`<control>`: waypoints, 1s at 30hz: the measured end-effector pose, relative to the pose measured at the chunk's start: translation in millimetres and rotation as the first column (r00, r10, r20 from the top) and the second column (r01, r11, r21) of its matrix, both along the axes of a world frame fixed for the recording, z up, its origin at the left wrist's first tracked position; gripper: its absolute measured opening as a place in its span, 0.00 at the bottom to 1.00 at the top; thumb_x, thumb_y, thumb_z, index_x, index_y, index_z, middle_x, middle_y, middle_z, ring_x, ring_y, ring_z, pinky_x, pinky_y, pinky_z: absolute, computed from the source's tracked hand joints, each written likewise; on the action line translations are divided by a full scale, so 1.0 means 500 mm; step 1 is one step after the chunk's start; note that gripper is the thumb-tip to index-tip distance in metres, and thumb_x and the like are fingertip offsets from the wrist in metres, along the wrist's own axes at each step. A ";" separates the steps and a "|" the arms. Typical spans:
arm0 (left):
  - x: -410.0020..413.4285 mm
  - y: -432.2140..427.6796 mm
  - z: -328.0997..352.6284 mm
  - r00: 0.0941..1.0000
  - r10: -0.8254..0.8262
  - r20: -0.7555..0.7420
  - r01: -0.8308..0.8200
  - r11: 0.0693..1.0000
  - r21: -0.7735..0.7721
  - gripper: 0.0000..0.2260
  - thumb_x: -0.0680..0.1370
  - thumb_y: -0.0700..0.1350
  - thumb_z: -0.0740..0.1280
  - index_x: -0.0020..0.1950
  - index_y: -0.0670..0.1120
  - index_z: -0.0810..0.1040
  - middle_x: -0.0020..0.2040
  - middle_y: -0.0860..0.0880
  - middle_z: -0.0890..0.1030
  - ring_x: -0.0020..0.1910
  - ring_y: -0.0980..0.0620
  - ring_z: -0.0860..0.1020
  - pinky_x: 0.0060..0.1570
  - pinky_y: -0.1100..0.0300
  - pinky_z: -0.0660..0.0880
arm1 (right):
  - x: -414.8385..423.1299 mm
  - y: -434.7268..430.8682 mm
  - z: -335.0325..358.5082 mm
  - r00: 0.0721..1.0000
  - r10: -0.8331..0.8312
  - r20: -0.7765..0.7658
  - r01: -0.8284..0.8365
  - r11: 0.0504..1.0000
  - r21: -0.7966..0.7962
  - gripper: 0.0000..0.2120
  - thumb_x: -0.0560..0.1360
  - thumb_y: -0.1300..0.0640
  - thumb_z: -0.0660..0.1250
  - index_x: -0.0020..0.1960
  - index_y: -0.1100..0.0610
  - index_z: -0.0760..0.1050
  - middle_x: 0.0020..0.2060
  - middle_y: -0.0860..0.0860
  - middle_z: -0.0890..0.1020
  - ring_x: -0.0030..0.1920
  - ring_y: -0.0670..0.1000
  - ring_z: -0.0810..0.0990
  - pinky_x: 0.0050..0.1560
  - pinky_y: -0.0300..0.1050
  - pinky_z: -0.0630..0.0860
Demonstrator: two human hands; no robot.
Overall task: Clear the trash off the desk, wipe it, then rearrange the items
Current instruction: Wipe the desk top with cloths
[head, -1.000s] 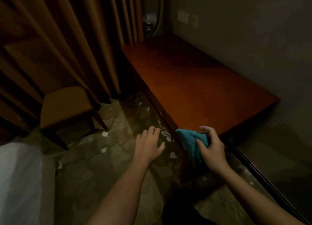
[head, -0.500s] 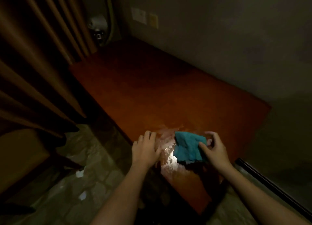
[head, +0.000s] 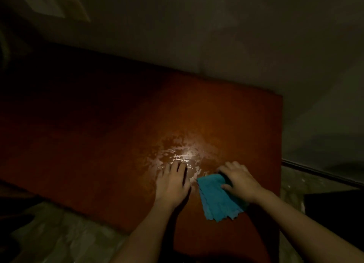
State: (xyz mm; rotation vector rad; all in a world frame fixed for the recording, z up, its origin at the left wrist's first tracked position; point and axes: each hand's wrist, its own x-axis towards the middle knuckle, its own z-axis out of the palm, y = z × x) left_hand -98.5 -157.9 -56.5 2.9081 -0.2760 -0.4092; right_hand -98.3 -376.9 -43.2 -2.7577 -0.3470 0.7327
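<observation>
Reddish-brown wood desk: flat rectangular top, smooth glossy finish, square right edge. Bright glare on a streaky, patchy-looking wet patch near the middle, just beyond the hands. The far left half is in deep shadow. Grey matte wall behind it, with two blurred rectangular wall plates at top left. Mottled stone-pattern floor at near left, and a dark baseboard strip at right.

Teal cloth: soft, nappy, folded into a rough oblong, with layered, ragged edges at the near end. It lies on the desk top near the right side, just right of the left hand.

Versus 0.5 s ago: the view has closed in and tipped down over the desk, so the curtains and the fixture in the far corner are out of frame. The cloth sat bunched in the right hand; now it is laid out flatter on the wood with that hand on top. One second ago both hands were off the near corner, over the floor.

Left hand: palm down on the desk, fingers straight and together, tips at the edge of the wet patch, holding nothing.

Right hand: on the far right part of the cloth, fingers curled over its far edge, thumb lying on top, gripping it against the wood.
</observation>
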 end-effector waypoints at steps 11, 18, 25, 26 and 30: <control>0.070 0.031 0.027 0.990 -0.132 0.042 0.134 0.990 -0.048 0.19 0.81 0.52 0.56 0.71 0.52 0.63 0.70 0.52 0.65 0.68 0.52 0.66 0.66 0.56 0.67 | -0.014 -0.018 0.107 0.962 -0.259 0.087 0.229 0.939 0.257 0.09 0.74 0.54 0.69 0.49 0.45 0.71 0.45 0.40 0.74 0.48 0.43 0.71 0.48 0.42 0.69; 0.064 0.028 0.036 0.989 -0.125 0.080 0.131 0.989 -0.065 0.18 0.81 0.52 0.56 0.70 0.51 0.64 0.68 0.52 0.66 0.65 0.52 0.68 0.63 0.56 0.69 | -0.085 0.032 0.126 0.968 -0.241 0.069 0.205 0.918 0.339 0.09 0.74 0.55 0.68 0.53 0.50 0.75 0.45 0.42 0.75 0.48 0.41 0.73 0.49 0.38 0.70; 0.033 0.049 0.024 0.990 -0.133 0.051 0.135 0.990 -0.040 0.16 0.81 0.51 0.56 0.69 0.51 0.65 0.68 0.51 0.67 0.66 0.52 0.68 0.63 0.57 0.69 | -0.081 0.053 0.075 0.949 -0.271 -0.163 0.311 0.887 0.340 0.04 0.76 0.56 0.67 0.49 0.49 0.74 0.46 0.45 0.79 0.48 0.44 0.77 0.47 0.43 0.74; 0.030 0.047 0.025 0.987 -0.149 0.056 0.151 0.988 -0.033 0.16 0.81 0.51 0.56 0.69 0.51 0.65 0.68 0.51 0.67 0.66 0.52 0.68 0.62 0.56 0.68 | -0.078 0.058 0.077 0.958 -0.271 -0.091 0.286 0.913 0.291 0.04 0.76 0.55 0.67 0.49 0.49 0.74 0.46 0.45 0.78 0.49 0.45 0.76 0.48 0.42 0.71; 0.040 0.054 0.030 0.985 -0.161 0.064 0.163 0.986 -0.023 0.17 0.81 0.51 0.56 0.70 0.50 0.64 0.70 0.50 0.66 0.67 0.51 0.66 0.64 0.56 0.67 | -0.047 0.063 0.128 0.938 -0.273 0.215 0.224 0.948 0.228 0.08 0.75 0.56 0.67 0.54 0.52 0.74 0.50 0.45 0.77 0.52 0.47 0.73 0.52 0.42 0.68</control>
